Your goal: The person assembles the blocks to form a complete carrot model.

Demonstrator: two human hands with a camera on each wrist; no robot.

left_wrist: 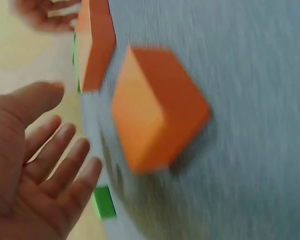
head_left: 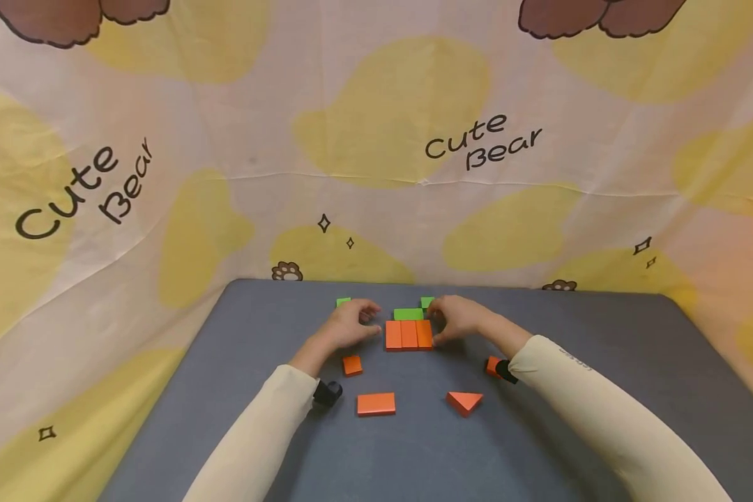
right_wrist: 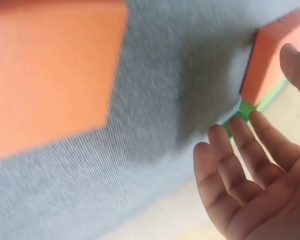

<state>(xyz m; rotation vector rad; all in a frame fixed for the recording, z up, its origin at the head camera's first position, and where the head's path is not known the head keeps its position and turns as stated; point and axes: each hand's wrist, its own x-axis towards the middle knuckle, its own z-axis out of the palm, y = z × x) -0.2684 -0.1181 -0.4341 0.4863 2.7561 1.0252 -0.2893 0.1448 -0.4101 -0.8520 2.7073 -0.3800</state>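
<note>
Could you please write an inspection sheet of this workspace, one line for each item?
Surface: grey mat, flat.
Job's things: three orange blocks side by side in a row; green block directly behind them.
Clutter: small orange cube, orange slab, orange triangle, another orange piece partly hidden by the right wrist; two small green blocks behind the hands.
Grippers: left hand open beside the row; right hand at its right end, fingers relaxed, grip unclear.
Cables: nothing seen.
Surroundings: bear-print cloth on all sides.

Both hands [head_left: 408,322] open, fingers [left_wrist: 65,155] relaxed
</note>
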